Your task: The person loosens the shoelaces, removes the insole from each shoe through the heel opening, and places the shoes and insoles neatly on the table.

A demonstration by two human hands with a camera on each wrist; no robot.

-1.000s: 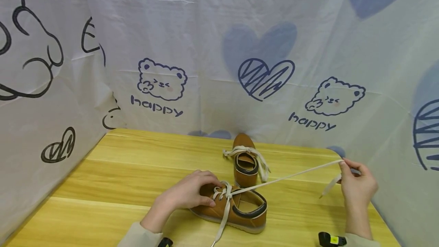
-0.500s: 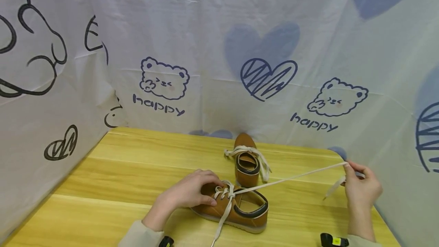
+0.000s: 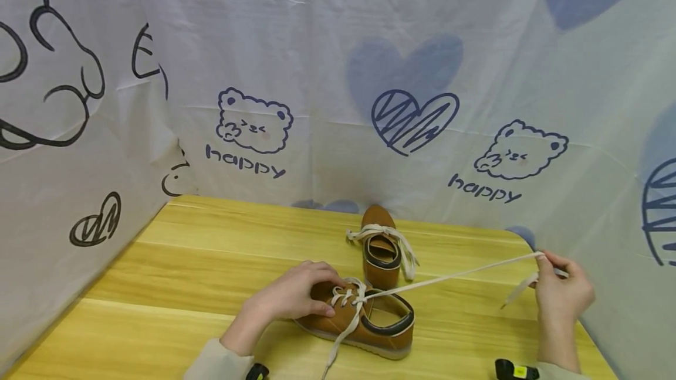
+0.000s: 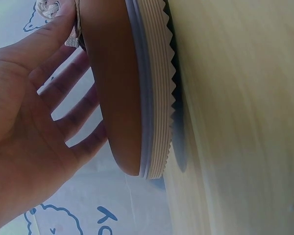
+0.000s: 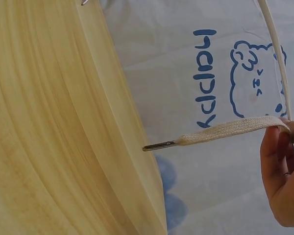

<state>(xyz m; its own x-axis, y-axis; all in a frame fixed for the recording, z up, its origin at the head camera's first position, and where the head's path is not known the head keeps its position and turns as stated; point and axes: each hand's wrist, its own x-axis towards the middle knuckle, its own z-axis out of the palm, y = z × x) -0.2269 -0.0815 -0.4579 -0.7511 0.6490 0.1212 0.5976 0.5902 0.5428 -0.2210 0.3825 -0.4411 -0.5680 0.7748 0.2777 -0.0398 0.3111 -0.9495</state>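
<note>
A brown lace-up shoe (image 3: 388,342) lies on the table with its toe to the left. My left hand (image 3: 298,293) grips its front part, thumb on the near side and fingers over the far side. In the left wrist view the fingers pass behind the brown upper (image 4: 112,83), above the ridged sole. Far to the right, my right hand (image 3: 565,289) pinches a cream shoelace (image 3: 465,273), stretched taut from the knot on the shoe. Its loose end with a metal tip (image 5: 159,146) hangs out past the fingers. Another lace end (image 3: 343,339) drapes down the shoe's near side.
A matching brown shoe (image 3: 381,274) with its lace tied in a bow stands just behind, toe toward the back. The yellow wood-grain table (image 3: 211,239) ends at a white printed cloth (image 3: 327,151) along the back and sides.
My right hand has moved slightly farther right, drawing the lace with it. The left hand keeps its grip on the shoe.
</note>
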